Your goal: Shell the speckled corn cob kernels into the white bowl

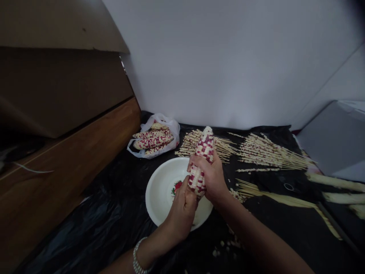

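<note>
A white and dark-red ear of corn [204, 146] is held tilted upward over the bowl, its tip pointing away from me. My right hand [215, 175] wraps round its middle from the right, fingers closed. Lower down, my left hand [182, 207] is closed at the near end of the ear, with the thumb pressed against the kernels. A beaded bracelet [137, 257] circles the left wrist. Underneath, a white bowl [152, 192] has a red flower printed inside; my hands hide its right part.
Behind the bowl, a plastic bag [173, 127] holds several ears of corn [154, 142]. Skewers threaded with kernels [256, 152] lie in two bunches on black plastic sheeting [114, 198]. Bare sticks [273, 196], loose kernels [224, 243] and stripped cobs [342, 198] lie rightward. Wooden furniture [71, 156] borders the left.
</note>
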The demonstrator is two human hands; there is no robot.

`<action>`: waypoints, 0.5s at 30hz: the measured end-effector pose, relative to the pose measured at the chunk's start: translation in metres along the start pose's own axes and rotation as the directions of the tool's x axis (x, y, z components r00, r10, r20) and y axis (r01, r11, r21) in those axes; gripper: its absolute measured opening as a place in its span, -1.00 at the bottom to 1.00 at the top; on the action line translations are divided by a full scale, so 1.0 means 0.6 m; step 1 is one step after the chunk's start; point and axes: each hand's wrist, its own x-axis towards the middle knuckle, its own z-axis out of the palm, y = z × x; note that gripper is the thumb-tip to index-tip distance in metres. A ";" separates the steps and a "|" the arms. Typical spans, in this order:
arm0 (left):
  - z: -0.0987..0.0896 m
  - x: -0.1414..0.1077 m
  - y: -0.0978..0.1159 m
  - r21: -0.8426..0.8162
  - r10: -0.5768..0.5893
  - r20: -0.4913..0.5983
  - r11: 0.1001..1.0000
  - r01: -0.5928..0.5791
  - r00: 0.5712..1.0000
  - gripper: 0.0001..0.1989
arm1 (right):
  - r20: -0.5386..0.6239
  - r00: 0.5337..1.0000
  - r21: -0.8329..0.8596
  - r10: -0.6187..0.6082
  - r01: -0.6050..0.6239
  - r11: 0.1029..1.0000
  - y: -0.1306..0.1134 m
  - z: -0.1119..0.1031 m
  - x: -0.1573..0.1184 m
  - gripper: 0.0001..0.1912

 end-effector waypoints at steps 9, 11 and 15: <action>-0.002 0.002 0.015 -0.223 -0.065 0.110 0.971 0.088 0.992 -0.59 | 0.108 0.986 0.121 0.129 -0.142 0.982 -0.026 -0.009 0.016 -0.77; -0.005 0.004 0.014 -0.209 -0.045 0.114 0.976 0.069 0.992 -0.52 | 0.105 0.985 0.115 0.134 -0.146 0.983 -0.027 -0.011 0.019 -0.75; -0.010 -0.001 0.015 -0.061 -0.045 -0.004 0.997 0.045 0.999 -0.52 | 0.074 0.991 0.101 0.110 -0.117 0.988 -0.019 -0.008 0.018 -0.70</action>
